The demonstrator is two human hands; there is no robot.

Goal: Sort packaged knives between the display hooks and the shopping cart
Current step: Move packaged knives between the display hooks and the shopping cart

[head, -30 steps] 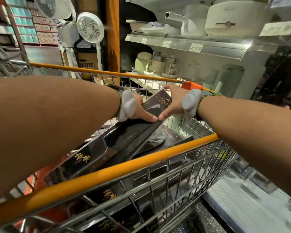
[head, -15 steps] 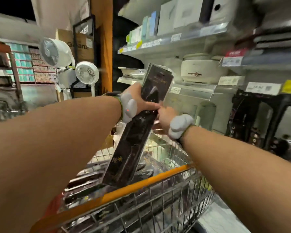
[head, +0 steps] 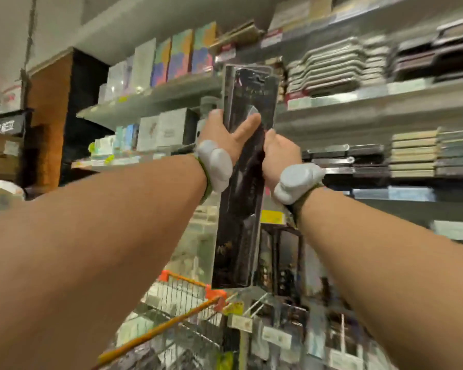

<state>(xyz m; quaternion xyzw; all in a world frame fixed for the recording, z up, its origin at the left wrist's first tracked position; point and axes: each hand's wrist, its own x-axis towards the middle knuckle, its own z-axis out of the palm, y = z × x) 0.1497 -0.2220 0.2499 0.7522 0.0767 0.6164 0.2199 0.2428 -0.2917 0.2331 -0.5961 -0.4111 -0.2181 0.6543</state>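
Head view, centre of frame: the left hand [head: 222, 134] grips the left edge of a packaged knife [head: 242, 182], thumb laid across its glossy front. The right hand [head: 280, 153] curls round the right edge just below. The pack is long, flat, rectangular, black card under clear plastic, held upright. Grey padded bands sit at both wrists. Lower centre, a wire shopping cart [head: 182, 295] with orange trim. Behind, blurred metal shelves [head: 358, 102] carry stacked flat boxes.
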